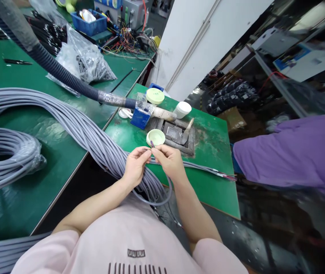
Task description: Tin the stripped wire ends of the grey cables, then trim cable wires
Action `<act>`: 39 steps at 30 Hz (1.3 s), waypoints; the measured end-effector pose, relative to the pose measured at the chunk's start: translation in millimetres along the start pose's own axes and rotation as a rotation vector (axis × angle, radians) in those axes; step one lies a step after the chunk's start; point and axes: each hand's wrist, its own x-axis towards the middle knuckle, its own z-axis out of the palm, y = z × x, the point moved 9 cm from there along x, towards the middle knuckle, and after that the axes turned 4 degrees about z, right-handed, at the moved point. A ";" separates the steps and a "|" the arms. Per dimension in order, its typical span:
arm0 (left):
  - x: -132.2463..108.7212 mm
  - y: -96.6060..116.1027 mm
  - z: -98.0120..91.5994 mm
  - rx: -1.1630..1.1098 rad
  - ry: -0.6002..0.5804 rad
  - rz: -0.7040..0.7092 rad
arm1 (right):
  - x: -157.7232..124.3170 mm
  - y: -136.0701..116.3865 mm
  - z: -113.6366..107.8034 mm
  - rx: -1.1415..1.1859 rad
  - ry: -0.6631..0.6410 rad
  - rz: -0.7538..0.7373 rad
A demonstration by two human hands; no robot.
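My left hand [136, 164] and my right hand [170, 161] meet at their fingertips, both closed in a pinch on the end of a grey cable [170, 190]. Thin dark wires at its tip stick up between the fingers. The cable loops down below my right hand towards the big bundle of grey cables [94, 137]. Just beyond my fingers stands a round pale green tub [156, 137]. Behind the tub is a solder pot [174, 132] set in a dirty metal frame, with a scraper [187, 132] lying across its edge.
A ribbed extraction hose [77, 80] reaches over the green table [214, 144]. Near its mouth stand a blue box [140, 118], a light green lid [155, 96] and a white cup [183, 109]. Stripped cable ends [222, 174] lie rightward. A person in a purple sleeve [290, 152] is at right.
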 end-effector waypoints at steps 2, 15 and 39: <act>1.5 10.9 -5.0 0.079 0.024 0.083 | -6.3 5.2 -0.5 0.026 -0.003 -0.010; -8.9 2.7 10.7 0.210 -0.237 0.080 | -33.9 37.6 -1.2 0.320 0.101 0.059; -61.9 -22.7 27.6 0.020 -0.616 -0.438 | -16.6 0.4 0.5 0.313 -0.154 0.031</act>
